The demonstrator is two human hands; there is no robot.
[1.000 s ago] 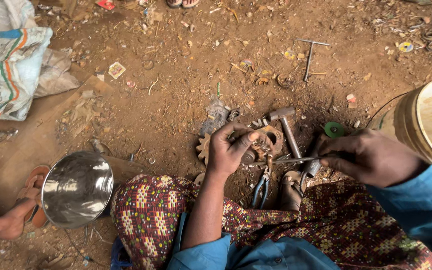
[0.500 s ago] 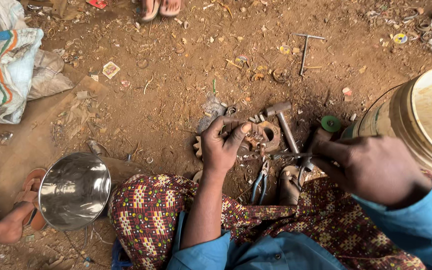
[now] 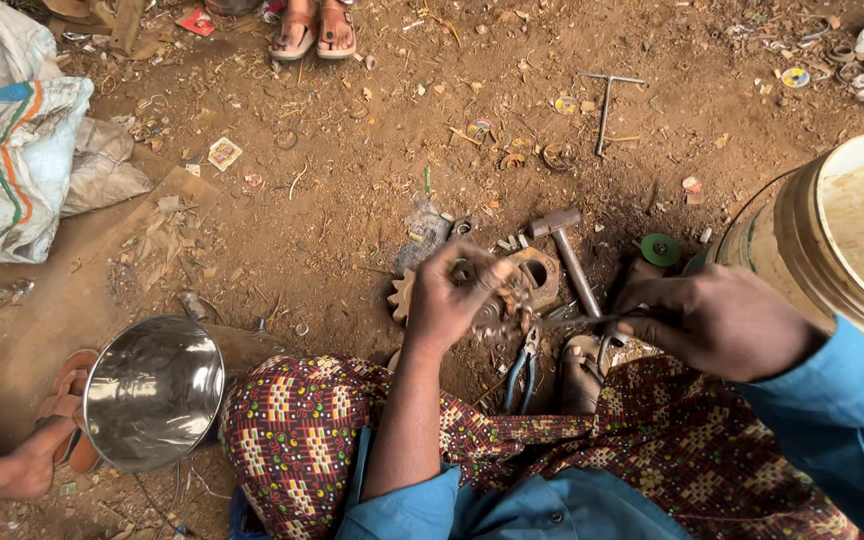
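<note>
At frame centre, left hand (image 3: pixel 452 300) gripped a small metal part (image 3: pixel 497 318); right hand (image 3: pixel 717 320) clenched a thin tool (image 3: pixel 592 322), which might slip and jab the left fingers (image 3: pixel 487 275)

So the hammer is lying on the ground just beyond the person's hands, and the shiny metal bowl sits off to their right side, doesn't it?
Not quite. The hammer does lie on the dirt just beyond the left hand and the right hand, but the shiny metal bowl sits off to the person's left side, not the right. The head view shows it by the patterned cloth over the knee.
</note>
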